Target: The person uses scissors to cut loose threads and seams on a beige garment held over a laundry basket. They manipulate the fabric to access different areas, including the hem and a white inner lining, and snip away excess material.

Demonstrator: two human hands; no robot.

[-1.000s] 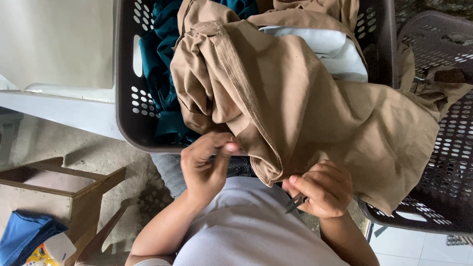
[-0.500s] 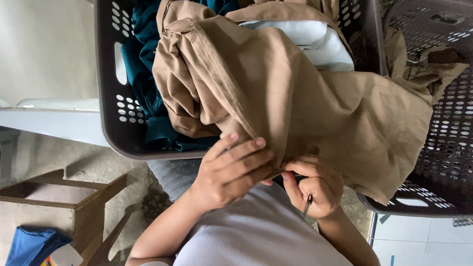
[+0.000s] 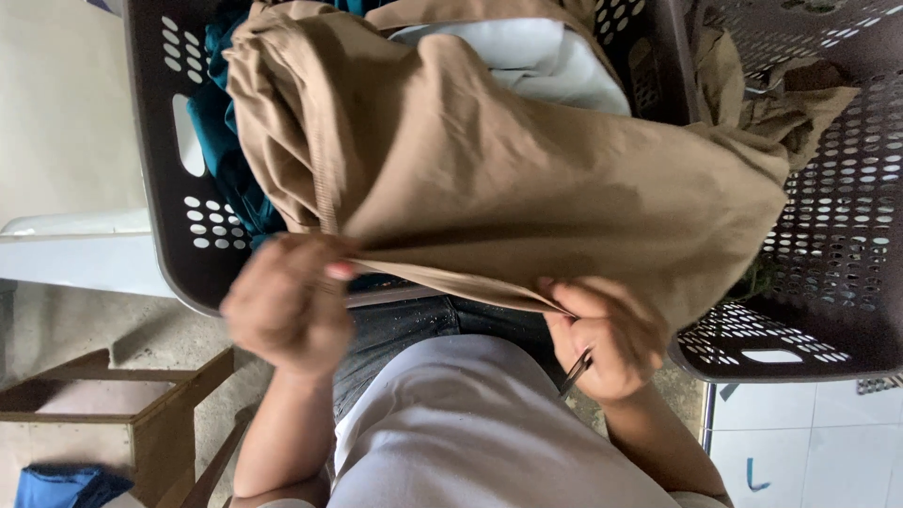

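Observation:
A large tan garment (image 3: 527, 179) lies draped over a dark grey perforated laundry basket (image 3: 160, 188) and spills into a second basket (image 3: 837, 245) on the right. My left hand (image 3: 287, 306) pinches the garment's lower edge near its ribbed hem. My right hand (image 3: 602, 334) grips the same edge farther right, and a small dark metal tool (image 3: 576, 372) pokes out from under its fingers. The cloth is pulled taut between both hands. Teal clothing (image 3: 221, 141) and a white garment (image 3: 536, 52) lie in the basket beneath the tan one.
A wooden frame or stool (image 3: 141, 404) stands at lower left with a blue cloth (image 3: 61, 487) beside it. A white ledge (image 3: 66, 254) runs along the left. White tiled floor (image 3: 809, 442) shows at lower right. My white shirt and dark jeans fill the bottom centre.
My left hand has moved left along the garment's edge and away from the right hand, stretching the hem between them. The view has shifted closer to the basket.

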